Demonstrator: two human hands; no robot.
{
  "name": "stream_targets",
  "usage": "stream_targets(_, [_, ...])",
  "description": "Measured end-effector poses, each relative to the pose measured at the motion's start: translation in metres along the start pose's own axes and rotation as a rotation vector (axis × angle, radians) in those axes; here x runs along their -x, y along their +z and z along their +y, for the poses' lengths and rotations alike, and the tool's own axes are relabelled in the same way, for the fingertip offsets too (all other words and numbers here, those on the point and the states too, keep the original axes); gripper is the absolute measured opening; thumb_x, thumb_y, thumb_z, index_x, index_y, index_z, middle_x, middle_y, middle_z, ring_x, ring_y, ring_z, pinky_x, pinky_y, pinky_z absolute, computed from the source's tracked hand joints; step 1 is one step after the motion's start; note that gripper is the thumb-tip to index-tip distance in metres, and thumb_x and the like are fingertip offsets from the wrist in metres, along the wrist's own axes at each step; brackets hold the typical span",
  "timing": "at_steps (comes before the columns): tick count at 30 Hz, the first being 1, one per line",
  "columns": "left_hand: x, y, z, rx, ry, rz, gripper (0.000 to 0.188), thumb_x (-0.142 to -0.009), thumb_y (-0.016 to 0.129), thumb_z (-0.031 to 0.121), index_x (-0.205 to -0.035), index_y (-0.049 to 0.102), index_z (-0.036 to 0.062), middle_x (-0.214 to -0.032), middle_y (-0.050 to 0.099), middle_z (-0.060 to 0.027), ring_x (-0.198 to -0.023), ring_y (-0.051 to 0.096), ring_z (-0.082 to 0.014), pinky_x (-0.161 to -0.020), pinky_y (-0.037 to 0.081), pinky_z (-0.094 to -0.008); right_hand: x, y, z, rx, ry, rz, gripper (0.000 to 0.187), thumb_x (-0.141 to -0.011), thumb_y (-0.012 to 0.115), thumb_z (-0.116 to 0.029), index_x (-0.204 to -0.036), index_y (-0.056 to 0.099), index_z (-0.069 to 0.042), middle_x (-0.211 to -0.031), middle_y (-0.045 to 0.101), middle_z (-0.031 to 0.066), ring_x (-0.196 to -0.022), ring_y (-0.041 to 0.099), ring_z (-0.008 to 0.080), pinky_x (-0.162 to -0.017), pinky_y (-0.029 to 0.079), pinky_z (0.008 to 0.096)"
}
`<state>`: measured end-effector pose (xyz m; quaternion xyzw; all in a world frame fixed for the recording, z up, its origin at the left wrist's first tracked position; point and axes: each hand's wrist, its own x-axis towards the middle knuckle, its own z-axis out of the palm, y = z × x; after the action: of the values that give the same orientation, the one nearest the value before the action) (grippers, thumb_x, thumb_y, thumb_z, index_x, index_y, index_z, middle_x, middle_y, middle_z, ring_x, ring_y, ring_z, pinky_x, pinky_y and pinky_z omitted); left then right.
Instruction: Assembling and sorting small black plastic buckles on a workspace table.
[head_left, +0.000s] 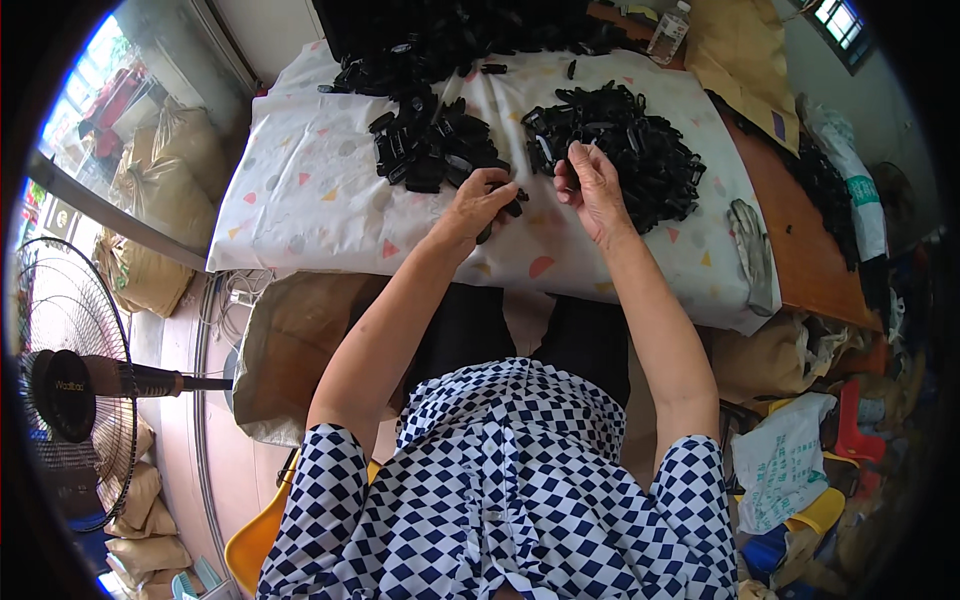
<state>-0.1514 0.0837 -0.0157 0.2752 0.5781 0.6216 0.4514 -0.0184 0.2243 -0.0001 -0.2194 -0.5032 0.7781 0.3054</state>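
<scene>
My left hand (478,208) is closed around small black oblong plastic pieces, whose dark ends stick out past the fingers. Beside it, my right hand (598,192) has thumb and forefinger pinched together; anything between them is too small to make out. Just beyond the left hand lies a loose pile of black plastic pieces (425,145). A taller heap of similar black pieces (655,150) lies beyond and to the right of the right hand. Both piles rest on a white tablecloth (320,200) patterned with coloured shapes.
A larger mass of black pieces (430,45) covers the table's far edge. At the right are a grey glove (750,250), a clear bottle (670,32) and brown paper (740,60). A fan (75,390) stands at left; an open sack (295,350) sits below the table's front edge.
</scene>
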Motion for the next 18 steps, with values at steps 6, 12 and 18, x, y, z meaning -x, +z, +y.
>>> stream_targets(6, [0.004, -0.001, -0.034, -0.333, 0.432, 0.076, 0.048, -0.082, 0.062, 0.002, -0.126, 0.042, 0.0016, -0.089, 0.059, -0.0045, -0.068, 0.053, -0.0098, -0.06, 0.046, -0.0229, 0.027, 0.003, 0.004, 0.043, 0.064, -0.122, 0.01, -0.092, 0.06, -0.017, -0.095, 0.053, -0.011, -0.082, 0.058, 0.0012, -0.064, 0.053, 0.0067, -0.05, 0.039, 0.021])
stream_targets(12, [0.028, 0.028, -0.029, -0.852, 0.544, 0.114, 0.041, -0.08, 0.066, 0.011, -0.117, 0.049, 0.0079, -0.094, 0.067, -0.0135, -0.083, 0.065, -0.0338, -0.073, 0.051, -0.0395, 0.047, -0.018, 0.013, 0.093, 0.13, -0.168, 0.018, -0.088, 0.066, -0.016, -0.102, 0.055, -0.012, -0.089, 0.058, -0.0042, -0.076, 0.054, 0.0052, -0.062, 0.04, 0.0193])
stream_targets(18, [0.039, 0.038, -0.019, -0.924, 0.507, 0.057, 0.027, -0.079, 0.065, 0.016, -0.105, 0.06, 0.0079, -0.089, 0.067, -0.0131, -0.08, 0.064, -0.0332, -0.07, 0.05, -0.0403, 0.069, -0.027, 0.011, 0.027, 0.151, -0.137, 0.015, -0.088, 0.065, -0.014, -0.101, 0.057, -0.011, -0.087, 0.058, -0.0047, -0.073, 0.053, 0.0046, -0.06, 0.04, 0.019])
